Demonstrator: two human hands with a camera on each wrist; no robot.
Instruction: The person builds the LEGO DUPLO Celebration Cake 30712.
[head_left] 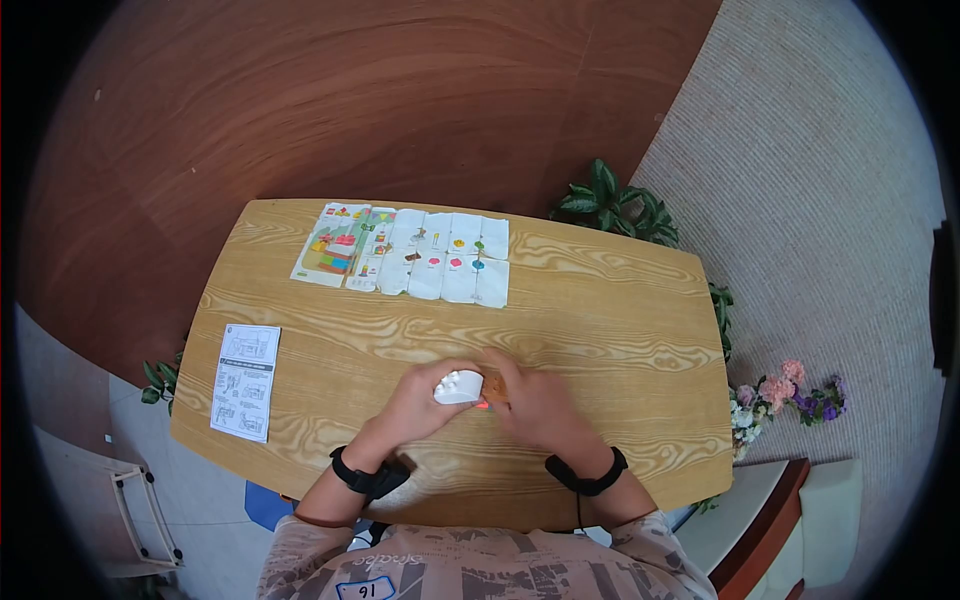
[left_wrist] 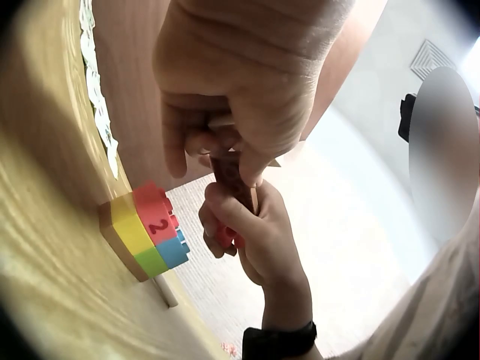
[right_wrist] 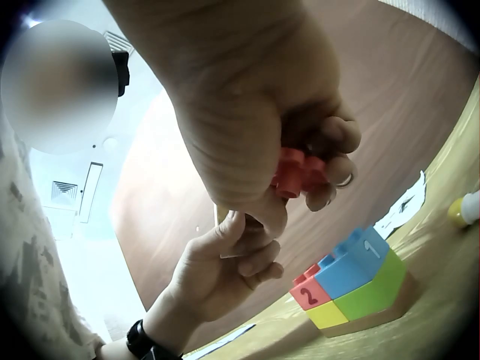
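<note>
My left hand [head_left: 412,402] grips a white curved toy brick [head_left: 458,387], its round studs turned toward the left. Right against it, my right hand [head_left: 540,405] holds a brown brick [head_left: 493,388]. In the left wrist view the brown brick [left_wrist: 240,186] lies between both hands, and the right thumb rests on it. A red studded brick [right_wrist: 294,174] is tucked in the curled fingers of my right hand. Below the hands a built stack of bricks [right_wrist: 352,277] stands on the table, with blue and red above green and yellow on a brown base, marked 1 and 2.
Across the back of the wooden table [head_left: 600,300] lies an unfolded picture sheet [head_left: 430,255]. A printed black-and-white sheet [head_left: 246,382] lies at the left. A small white and yellow piece [right_wrist: 466,210] is by the right edge of the right wrist view.
</note>
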